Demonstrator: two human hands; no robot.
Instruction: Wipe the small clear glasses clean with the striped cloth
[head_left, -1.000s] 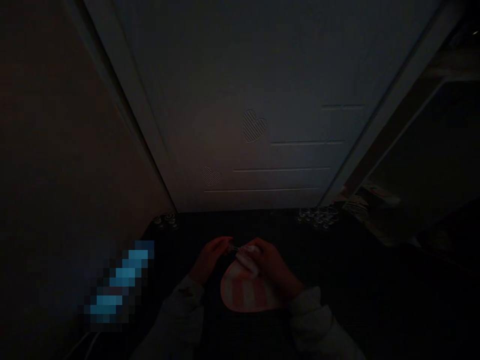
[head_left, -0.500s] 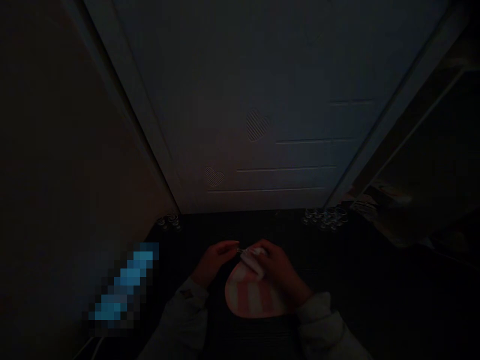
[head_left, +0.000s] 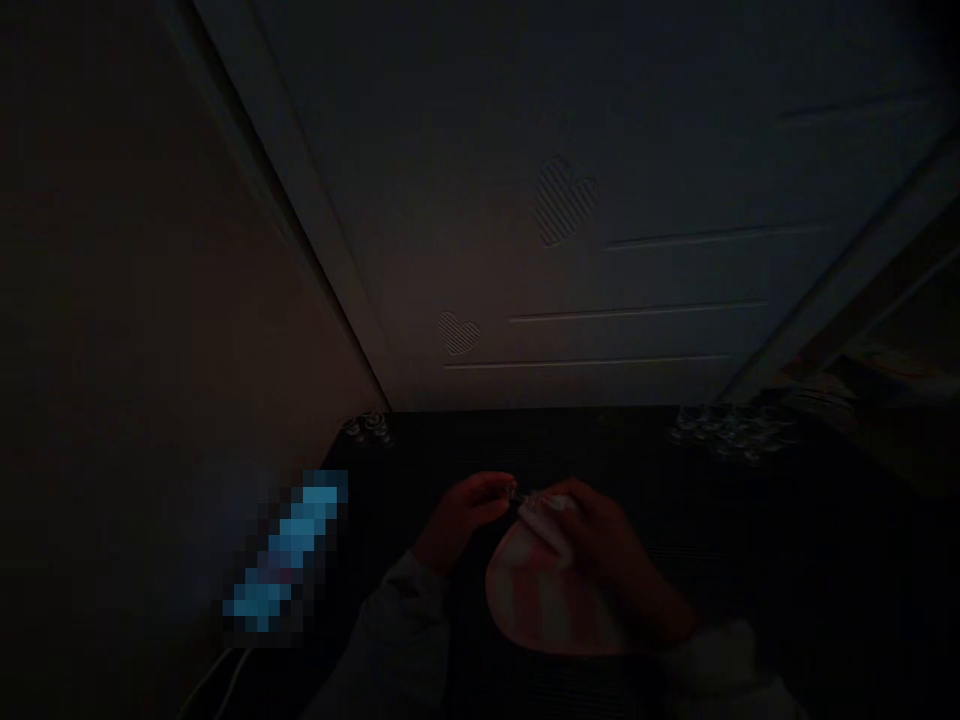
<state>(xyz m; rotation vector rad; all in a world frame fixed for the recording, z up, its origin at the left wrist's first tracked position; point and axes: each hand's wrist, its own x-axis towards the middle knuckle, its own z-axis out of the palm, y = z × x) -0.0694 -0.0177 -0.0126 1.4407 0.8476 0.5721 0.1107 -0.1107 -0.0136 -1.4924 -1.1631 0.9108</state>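
Observation:
The scene is very dark. My left hand [head_left: 469, 515] is closed in a pinch on a small shiny object [head_left: 519, 494] that I cannot make out clearly. My right hand [head_left: 611, 555] is closed on a small white pad or cloth [head_left: 546, 525], touching the same small object. Both hands hover over a round pink-and-white striped thing [head_left: 544, 605] lying on the dark surface [head_left: 750, 560] in front of me.
A white door [head_left: 570, 250] with heart marks stands right behind the surface. Small clear glass items sit in a cluster at the back right [head_left: 731, 430] and a few at the back left [head_left: 367, 428]. A blue blurred glow [head_left: 285, 550] lies at the left.
The view has shifted so that hands, striped thing and glass items sit further right in the picture. The hands keep the same hold, close together.

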